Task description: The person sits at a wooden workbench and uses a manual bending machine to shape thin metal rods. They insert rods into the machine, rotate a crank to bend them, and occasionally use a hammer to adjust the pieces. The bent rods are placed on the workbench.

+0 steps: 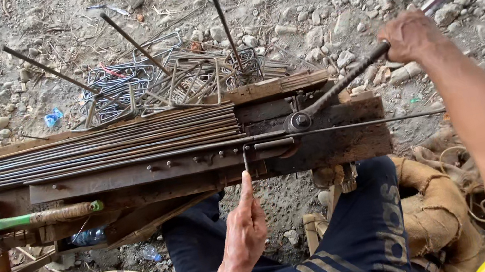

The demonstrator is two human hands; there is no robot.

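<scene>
My right hand grips the long ribbed lever of a bending jig, which pivots at a round bolt on the wooden bench. A thin steel rod lies along the jig and sticks out to the right. Its short bent end points down toward me. My left hand sits just below that bent end, its fingers curled and the thumb raised to the wire's tip. A bundle of straight rods lies on the bench to the left.
A hammer with a green-taped handle rests at the bench's left front. Bent square stirrups are piled on the gravel behind the bench, with three rods standing among them. Burlap sacking lies by my right knee. A plastic bottle lies under the bench.
</scene>
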